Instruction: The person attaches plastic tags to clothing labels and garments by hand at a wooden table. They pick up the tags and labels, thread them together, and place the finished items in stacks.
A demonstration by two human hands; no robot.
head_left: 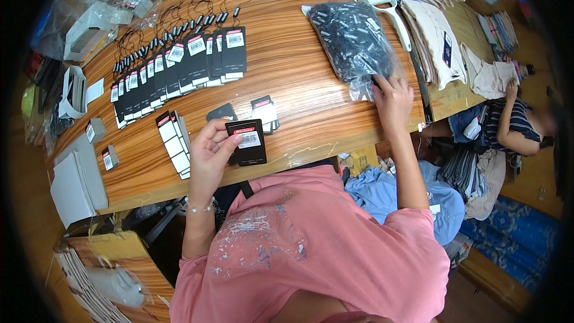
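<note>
My left hand [216,146] pinches a black hang tag [251,154] with a red strip and a white barcode sticker, upright above the table's near edge. A small pile of tags [264,110] lies just behind it, with another dark tag [221,113] alongside. My right hand [394,100] is at the near end of a clear plastic bag [353,39] full of black tag strings. Its fingers are bent at the bag's mouth, and what is between them is hidden. Black tags with strings attached [179,63] lie in overlapping rows at the left.
White sticker strips [172,146] and small sticker stacks [110,158] lie on the left. A white tagging tool or roller [391,15] rests behind the bag. Folded pale garments [433,42] are piled at the right. Another person [508,122] handles clothing at far right.
</note>
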